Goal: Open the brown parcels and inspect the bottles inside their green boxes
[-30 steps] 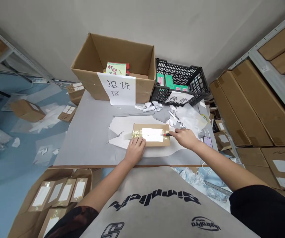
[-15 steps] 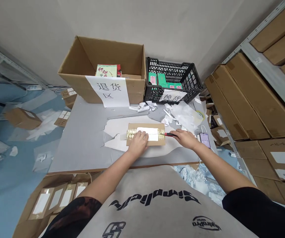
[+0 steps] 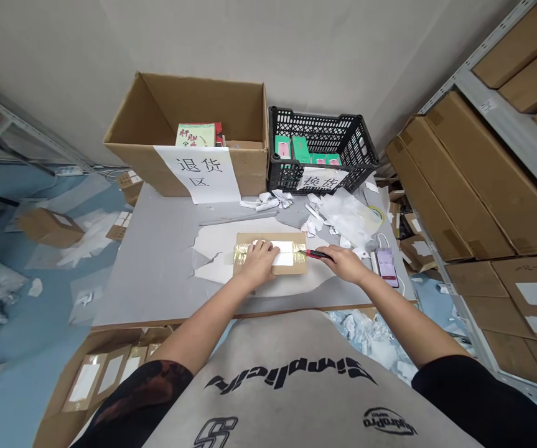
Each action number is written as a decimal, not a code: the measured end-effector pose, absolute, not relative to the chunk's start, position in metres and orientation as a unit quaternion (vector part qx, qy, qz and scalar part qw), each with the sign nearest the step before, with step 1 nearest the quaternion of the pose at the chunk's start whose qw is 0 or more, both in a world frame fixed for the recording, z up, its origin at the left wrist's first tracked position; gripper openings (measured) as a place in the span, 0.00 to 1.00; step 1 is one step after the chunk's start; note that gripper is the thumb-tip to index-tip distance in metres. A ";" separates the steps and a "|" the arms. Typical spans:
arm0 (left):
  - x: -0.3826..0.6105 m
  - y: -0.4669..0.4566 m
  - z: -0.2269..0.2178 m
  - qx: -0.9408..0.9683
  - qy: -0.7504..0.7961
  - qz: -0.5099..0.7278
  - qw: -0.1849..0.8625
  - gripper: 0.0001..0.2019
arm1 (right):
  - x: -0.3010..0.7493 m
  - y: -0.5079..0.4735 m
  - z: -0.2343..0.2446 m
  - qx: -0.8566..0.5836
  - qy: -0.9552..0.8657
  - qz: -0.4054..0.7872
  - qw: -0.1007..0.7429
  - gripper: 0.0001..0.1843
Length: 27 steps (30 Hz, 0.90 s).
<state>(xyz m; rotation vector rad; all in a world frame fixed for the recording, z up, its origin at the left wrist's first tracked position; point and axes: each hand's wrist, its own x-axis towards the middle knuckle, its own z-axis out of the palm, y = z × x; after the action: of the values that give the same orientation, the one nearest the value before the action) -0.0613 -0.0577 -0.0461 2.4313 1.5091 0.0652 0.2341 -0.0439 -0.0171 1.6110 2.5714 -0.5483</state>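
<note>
The taped cardboard carton (image 3: 289,270) lies on white paper (image 3: 313,281) over the grey table (image 3: 156,261). The left hand (image 3: 259,262), fingers slightly spread, rests on it, probably to keep it steady; the right hand (image 3: 346,264) grips a red-and-black knife (image 3: 317,254) at its right end.

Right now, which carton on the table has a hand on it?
The small taped, white-labelled carton: the left hand rests on it. The large open carton behind is untouched.
</note>
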 end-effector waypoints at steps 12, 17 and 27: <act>-0.049 -0.064 -0.040 0.857 0.506 0.032 0.086 0.30 | 0.223 -0.032 0.016 0.491 0.851 -0.152 0.103 0.22; -0.050 -0.067 -0.039 0.860 0.502 0.027 0.085 0.29 | 0.207 -0.027 0.032 0.464 0.861 -0.099 0.185 0.22; -0.050 -0.071 -0.040 0.856 0.510 0.036 0.084 0.28 | 0.213 -0.006 0.044 0.408 0.878 -0.112 0.225 0.20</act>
<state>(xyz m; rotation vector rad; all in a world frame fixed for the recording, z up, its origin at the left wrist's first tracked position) -0.0496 -0.0713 -0.0398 2.5532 1.5205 0.1082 0.2134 -0.0059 0.0436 1.1244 2.4216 -0.3089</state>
